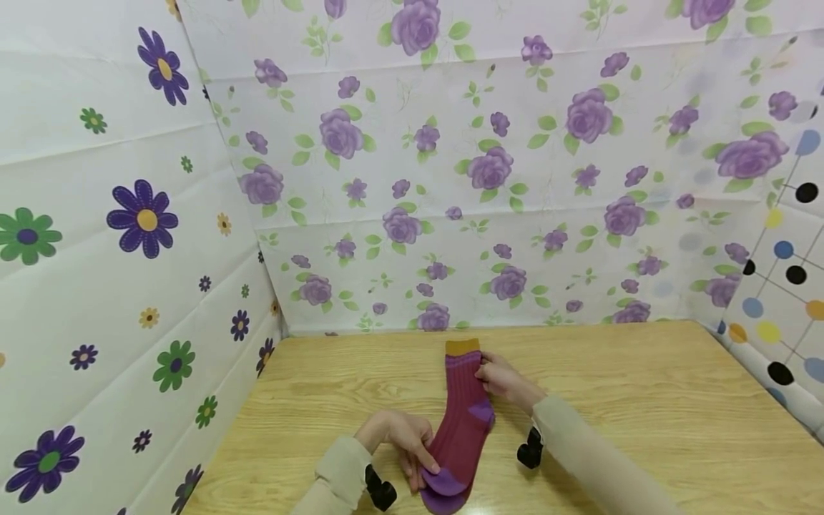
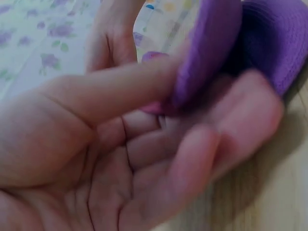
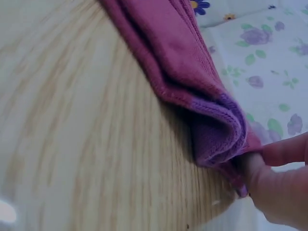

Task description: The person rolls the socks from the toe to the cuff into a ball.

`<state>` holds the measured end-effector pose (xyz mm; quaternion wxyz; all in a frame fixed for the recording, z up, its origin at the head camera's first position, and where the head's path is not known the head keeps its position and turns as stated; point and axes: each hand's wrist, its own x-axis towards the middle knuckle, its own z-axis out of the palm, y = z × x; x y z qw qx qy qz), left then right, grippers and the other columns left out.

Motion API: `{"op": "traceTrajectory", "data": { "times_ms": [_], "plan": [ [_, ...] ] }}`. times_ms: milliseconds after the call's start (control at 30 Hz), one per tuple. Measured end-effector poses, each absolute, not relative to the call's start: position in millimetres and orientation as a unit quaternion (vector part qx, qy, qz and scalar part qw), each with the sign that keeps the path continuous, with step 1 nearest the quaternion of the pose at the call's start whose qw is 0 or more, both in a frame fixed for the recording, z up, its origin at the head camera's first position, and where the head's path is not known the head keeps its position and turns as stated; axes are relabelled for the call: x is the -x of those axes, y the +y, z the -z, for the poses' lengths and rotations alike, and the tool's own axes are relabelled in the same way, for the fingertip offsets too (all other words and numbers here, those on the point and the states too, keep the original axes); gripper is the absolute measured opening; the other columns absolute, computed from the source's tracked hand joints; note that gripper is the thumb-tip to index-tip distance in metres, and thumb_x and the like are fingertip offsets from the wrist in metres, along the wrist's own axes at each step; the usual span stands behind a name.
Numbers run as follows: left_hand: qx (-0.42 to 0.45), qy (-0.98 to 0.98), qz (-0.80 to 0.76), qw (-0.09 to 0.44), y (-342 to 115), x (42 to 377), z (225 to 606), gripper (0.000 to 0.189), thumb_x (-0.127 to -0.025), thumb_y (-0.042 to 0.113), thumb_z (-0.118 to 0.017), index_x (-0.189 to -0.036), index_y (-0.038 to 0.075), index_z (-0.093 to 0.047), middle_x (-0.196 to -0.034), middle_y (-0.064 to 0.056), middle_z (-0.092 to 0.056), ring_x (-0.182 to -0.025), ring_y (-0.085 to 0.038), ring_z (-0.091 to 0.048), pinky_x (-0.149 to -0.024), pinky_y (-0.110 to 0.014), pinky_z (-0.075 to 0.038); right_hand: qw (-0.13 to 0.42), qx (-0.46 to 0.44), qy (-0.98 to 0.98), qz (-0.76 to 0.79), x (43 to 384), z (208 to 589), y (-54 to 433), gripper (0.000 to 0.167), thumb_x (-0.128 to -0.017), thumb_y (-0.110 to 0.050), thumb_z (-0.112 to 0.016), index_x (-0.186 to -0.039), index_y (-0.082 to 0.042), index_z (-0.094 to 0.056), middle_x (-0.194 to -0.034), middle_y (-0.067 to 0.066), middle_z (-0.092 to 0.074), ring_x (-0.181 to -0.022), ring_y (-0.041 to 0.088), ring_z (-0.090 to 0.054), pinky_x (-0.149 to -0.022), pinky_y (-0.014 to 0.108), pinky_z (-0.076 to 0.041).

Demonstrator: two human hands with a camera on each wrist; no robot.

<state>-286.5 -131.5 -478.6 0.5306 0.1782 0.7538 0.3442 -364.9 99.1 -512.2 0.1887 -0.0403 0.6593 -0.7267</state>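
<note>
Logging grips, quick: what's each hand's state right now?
Left hand: holding the maroon-and-purple socks by the toe end, thumb on top.
Right hand: pinching the socks' side edge below the mustard cuff.

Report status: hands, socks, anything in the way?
Left hand pinches purple toe end; right hand pinches side edge below mustard cuff. Maroon socks stacked on wood-grain table. Nothing visibly blocking either hand.
</note>
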Motion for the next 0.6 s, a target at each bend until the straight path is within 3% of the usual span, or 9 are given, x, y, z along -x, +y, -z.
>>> {"op": "traceTrajectory", "data": {
  "times_ms": [67, 200, 300, 467, 600],
  "plan": [
    [-0.179, 0.778, -0.31, 0.516, -129, 284, 475, 0.031, -0.09, 0.012, -0.068, -0.061, 0.0, -0.065, -0.08, -0.031, -0.067, -0.051, -0.013, -0.068, -0.048, -0.017, -0.05, 0.17, 0.033, 0.686, 0.707, 362, 509, 97, 0.074, -0.085, 0.015, -0.036, -0.15, 0.01, -0.002, -0.156, 0.032, -0.013, -0.134, 0.041, -0.036, -0.103, 0.045, -0.042],
    [-0.165, 0.818, -0.258, 0.487, -124, 277, 469, 0.032, -0.089, 0.017, -0.07, -0.065, -0.005, -0.07, -0.078, -0.03, -0.068, -0.065, -0.032, -0.072, -0.046, -0.019, -0.05, 0.105, 0.04, 0.777, 0.62, 355, 503, 94, 0.075, -0.082, 0.012, -0.044, -0.149, 0.012, -0.012, -0.148, 0.037, -0.028, -0.128, 0.046, -0.044, -0.098, 0.048, -0.046],
    [-0.153, 0.844, -0.23, 0.459, -121, 272, 465, 0.034, -0.086, 0.018, -0.073, -0.064, -0.007, -0.068, -0.074, -0.029, -0.069, -0.069, -0.038, -0.071, -0.047, -0.025, -0.052, 0.048, 0.072, 0.844, 0.53, 350, 500, 91, 0.067, -0.08, 0.008, -0.052, -0.143, 0.013, -0.029, -0.135, 0.037, -0.046, -0.117, 0.043, -0.054, -0.091, 0.047, -0.05],
    [-0.157, 0.873, -0.198, 0.417, -119, 269, 457, 0.034, -0.084, 0.022, -0.075, -0.066, -0.006, -0.07, -0.07, -0.023, -0.07, -0.051, -0.02, -0.064, -0.055, -0.032, -0.056, -0.013, 0.152, 0.905, 0.398, 341, 498, 91, 0.042, -0.08, 0.006, -0.063, -0.122, 0.009, -0.058, -0.118, 0.026, -0.062, -0.11, 0.038, -0.058, -0.092, 0.049, -0.049],
    [-0.199, 0.899, -0.164, 0.354, -121, 269, 448, 0.033, -0.087, 0.028, -0.072, -0.071, -0.001, -0.073, -0.067, -0.013, -0.071, -0.05, -0.014, -0.058, -0.054, -0.027, -0.052, -0.025, 0.194, 0.923, 0.332, 331, 494, 91, 0.031, -0.083, 0.002, -0.066, -0.113, 0.006, -0.064, -0.114, 0.023, -0.064, -0.117, 0.043, -0.051, -0.097, 0.054, -0.043]
  ]
}}
